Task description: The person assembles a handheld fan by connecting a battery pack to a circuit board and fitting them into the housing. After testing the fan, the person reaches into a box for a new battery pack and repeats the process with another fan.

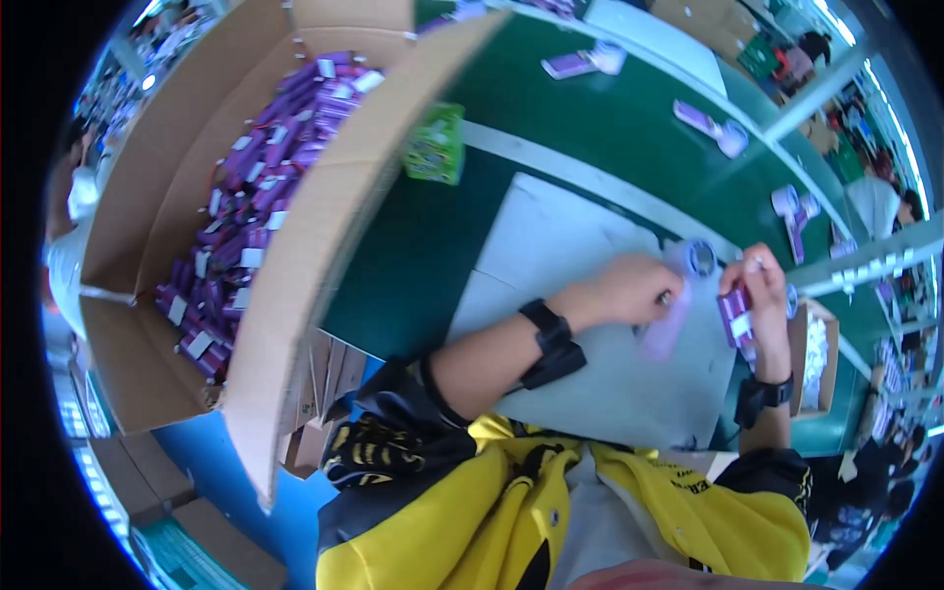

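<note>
My left hand (641, 289) is closed around the neck of a lilac handheld fan (665, 332), its round head (699, 258) pointing away from me and its handle toward me. To the right, my right hand (759, 285) pinches a dark purple battery pack (735, 317) with a white label. The two things are apart, both above a pale work mat (551, 246). At my left stands a big open cardboard box (324, 236) heaped with similar purple packs (270, 177). The fingertips of my left hand are partly hidden.
Several lilac fans, among them one fan (587, 62) and another fan (726, 135), lie along the green conveyor belt (649, 108) beyond the mat. A green packet (435, 146) is beside the box flap. A small carton (814, 356) of white parts stands at the right.
</note>
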### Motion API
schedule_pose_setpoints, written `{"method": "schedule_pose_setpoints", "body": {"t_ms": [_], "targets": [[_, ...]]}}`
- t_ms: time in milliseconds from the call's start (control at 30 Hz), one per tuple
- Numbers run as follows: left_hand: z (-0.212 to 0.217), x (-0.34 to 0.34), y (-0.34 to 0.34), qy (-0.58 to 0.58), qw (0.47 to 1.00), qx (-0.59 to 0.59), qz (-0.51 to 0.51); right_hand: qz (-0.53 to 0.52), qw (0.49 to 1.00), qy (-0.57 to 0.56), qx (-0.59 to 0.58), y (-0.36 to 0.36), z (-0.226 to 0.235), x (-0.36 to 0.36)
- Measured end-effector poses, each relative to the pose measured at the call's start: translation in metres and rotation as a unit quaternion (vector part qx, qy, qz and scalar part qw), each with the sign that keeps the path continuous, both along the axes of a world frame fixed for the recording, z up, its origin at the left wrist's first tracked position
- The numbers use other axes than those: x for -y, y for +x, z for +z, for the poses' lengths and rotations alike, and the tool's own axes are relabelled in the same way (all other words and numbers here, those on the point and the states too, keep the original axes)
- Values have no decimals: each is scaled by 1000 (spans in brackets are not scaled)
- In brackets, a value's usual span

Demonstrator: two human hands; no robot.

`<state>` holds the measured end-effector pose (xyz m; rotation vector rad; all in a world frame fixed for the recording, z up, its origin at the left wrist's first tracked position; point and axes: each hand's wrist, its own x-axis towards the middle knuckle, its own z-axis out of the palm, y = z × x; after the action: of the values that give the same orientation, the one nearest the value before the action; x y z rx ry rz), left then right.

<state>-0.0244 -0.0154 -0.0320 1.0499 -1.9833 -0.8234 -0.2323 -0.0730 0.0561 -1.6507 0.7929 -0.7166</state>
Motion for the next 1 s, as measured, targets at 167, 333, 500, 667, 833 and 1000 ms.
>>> {"method": "schedule_pose_setpoints", "body": {"t_ms": [167,333,500,667,833,1000], "targets": [[9,-10,4,13,1000,5,-11,-29,999,0,-45,-18,-41,-25],[24,-15,12,40,999,28,0,-49,997,57,8,-13,-56,-40],[33,-21,16,75,997,33,1,-43,996,-35,-67,1,-48,-57],[37,-24,19,112,993,36,-23,-67,965,-221,-121,12,-52,-70],[39,-23,19,99,993,19,-54,-38,945,-303,-118,13,-58,-66],[42,-23,18,161,985,-52,-41,-52,949,-293,-108,12,-56,-65]]}}
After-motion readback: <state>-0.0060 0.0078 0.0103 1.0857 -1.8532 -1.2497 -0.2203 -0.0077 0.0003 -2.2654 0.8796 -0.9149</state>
